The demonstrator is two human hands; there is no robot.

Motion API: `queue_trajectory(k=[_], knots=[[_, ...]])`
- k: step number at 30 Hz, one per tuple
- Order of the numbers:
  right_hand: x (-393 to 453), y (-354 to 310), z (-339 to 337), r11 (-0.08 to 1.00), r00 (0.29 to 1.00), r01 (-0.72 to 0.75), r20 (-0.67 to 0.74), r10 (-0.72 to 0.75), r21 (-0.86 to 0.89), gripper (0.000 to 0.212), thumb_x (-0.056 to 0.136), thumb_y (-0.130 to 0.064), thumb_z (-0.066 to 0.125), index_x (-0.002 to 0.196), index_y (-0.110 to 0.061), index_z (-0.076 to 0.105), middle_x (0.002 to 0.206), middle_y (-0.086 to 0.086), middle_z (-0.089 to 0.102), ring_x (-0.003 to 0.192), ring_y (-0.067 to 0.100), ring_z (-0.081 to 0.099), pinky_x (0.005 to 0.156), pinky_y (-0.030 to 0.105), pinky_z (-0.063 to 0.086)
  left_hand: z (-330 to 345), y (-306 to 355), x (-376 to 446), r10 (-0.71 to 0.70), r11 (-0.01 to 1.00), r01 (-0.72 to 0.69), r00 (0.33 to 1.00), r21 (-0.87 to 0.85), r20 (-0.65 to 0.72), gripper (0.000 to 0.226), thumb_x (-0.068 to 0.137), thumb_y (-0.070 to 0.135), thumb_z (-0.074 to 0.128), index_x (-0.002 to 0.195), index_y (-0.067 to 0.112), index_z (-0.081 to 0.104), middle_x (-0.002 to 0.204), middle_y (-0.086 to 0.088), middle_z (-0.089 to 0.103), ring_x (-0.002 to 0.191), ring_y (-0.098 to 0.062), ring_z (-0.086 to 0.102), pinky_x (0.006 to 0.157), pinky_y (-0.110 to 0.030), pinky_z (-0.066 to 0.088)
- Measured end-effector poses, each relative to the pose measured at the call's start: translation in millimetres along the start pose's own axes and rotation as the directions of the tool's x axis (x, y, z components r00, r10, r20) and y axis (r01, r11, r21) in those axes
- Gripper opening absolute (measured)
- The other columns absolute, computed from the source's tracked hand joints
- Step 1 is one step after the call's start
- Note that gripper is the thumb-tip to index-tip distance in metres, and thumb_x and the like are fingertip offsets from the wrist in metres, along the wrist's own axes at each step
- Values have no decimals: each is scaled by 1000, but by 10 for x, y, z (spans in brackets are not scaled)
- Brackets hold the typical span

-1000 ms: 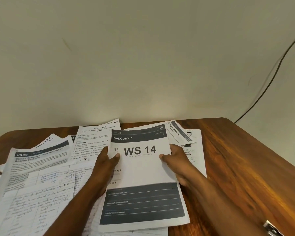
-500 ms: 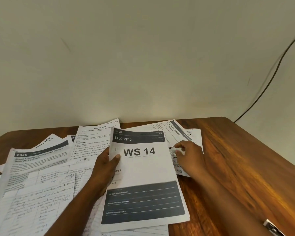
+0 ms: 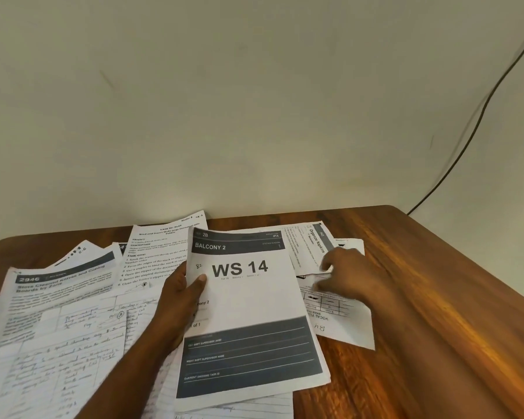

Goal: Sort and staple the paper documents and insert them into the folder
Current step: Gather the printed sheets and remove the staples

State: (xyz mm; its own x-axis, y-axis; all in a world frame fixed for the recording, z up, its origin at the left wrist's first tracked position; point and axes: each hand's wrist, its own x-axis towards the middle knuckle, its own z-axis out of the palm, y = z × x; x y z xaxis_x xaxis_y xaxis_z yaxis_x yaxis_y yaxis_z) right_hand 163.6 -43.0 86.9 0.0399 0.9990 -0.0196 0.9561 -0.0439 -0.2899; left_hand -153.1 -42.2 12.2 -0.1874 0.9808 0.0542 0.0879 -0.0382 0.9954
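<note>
the left hand (image 3: 180,300) pinches the "ws 14" sheet (image 3: 248,316) by its left edge, thumb on top, over the scattered papers (image 3: 58,328) on the wooden counter (image 3: 436,297). the right hand (image 3: 350,278) (blurred) rests loosely spread fingers on the "organize napkins" sheet (image 3: 310,246) just beside it.

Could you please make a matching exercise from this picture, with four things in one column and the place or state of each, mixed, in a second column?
Things:
1. WS 14 sheet
2. Organize Napkins sheet
3. 2946 sheet
4. black cable

Places or states:
A. runs down the wall at the right
B. lies at the left of the table
C. held at its left edge by the left hand
D. lies turned sideways, just beyond the right hand

Pairs: 1-C, 2-D, 3-B, 4-A
</note>
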Motion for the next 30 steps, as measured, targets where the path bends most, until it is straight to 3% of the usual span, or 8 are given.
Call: queue_trajectory(k=[3, 6, 8, 13, 19, 23, 26, 30], knots=[[5, 251, 15, 983, 988, -101, -102, 118, 155, 65, 79, -47, 86, 133, -26, 56, 134, -1, 66, 101, 16, 67, 83, 31, 59, -6, -10, 3, 0, 1000, 1, 1000, -6, 4, 26, 106, 23, 60, 131, 30, 60, 122, 5, 76, 97, -26, 78, 86, -57, 63], [27, 418, 69, 938, 979, -149, -87, 185, 314, 68, 79, -34, 89, 136, -23, 53, 140, 4, 62, 114, 22, 65, 98, 39, 57, 1, -13, 8, 8, 1000, -8, 1000, 16, 8, 28, 105, 25, 61, 133, 29, 60, 124, 4, 75, 97, -27, 78, 85, -57, 63], [20, 416, 76, 902, 977, -152, -76, 199, 405, 68, 84, -21, 85, 141, -17, 49, 149, 8, 56, 126, 27, 60, 105, 32, 48, 4, -7, 6, 9, 999, -10, 1000, 36, 13, 29, 105, 26, 60, 134, 28, 59, 124, 4, 75, 95, -27, 78, 83, -54, 64], [99, 378, 134, 821, 948, -260, -27, 317, 509, 66, 86, -6, 83, 142, -6, 48, 148, 14, 54, 124, 30, 57, 87, 25, 37, 4, -5, 14, 8, 999, -8, 1000, 52, 0, 26, 106, 25, 59, 132, 28, 60, 123, 3, 76, 94, -27, 78, 83, -53, 64], [97, 374, 132, 757, 944, -250, -22, 329, 603, 81, 78, 2, 87, 146, -9, 44, 150, 14, 51, 132, 34, 52, 93, 31, 40, -4, 4, 4, 10, 998, -11, 1000, 64, 13, 30, 105, 28, 61, 134, 30, 58, 126, 3, 74, 97, -28, 78, 86, -57, 63], [128, 410, 121, 654, 934, -274, 33, 356, 705, 58, 73, 4, 89, 114, -17, 54, 130, 11, 64, 106, 27, 63, 78, 31, 50, -3, -10, 13, 16, 998, -17, 1000, 68, 11, 31, 104, 28, 62, 135, 30, 58, 126, 4, 74, 97, -28, 78, 86, -56, 64], [148, 403, 130, 583, 926, -277, 50, 375, 764, 47, 84, -8, 84, 121, -11, 56, 117, 5, 68, 91, 21, 68, 63, 26, 48, -5, -22, 13, 21, 998, -23, 1000, 62, 18, 31, 104, 29, 63, 134, 30, 58, 125, 6, 74, 96, -27, 78, 85, -54, 64], [180, 381, 171, 595, 915, -239, -27, 402, 768, 18, 94, -17, 76, 109, -11, 69, 111, 4, 72, 87, 18, 70, 73, 40, 58, -8, -24, 11, 22, 998, -23, 1000, 65, 17, 31, 103, 31, 63, 134, 31, 59, 125, 6, 75, 96, -27, 78, 84, -55, 64]])
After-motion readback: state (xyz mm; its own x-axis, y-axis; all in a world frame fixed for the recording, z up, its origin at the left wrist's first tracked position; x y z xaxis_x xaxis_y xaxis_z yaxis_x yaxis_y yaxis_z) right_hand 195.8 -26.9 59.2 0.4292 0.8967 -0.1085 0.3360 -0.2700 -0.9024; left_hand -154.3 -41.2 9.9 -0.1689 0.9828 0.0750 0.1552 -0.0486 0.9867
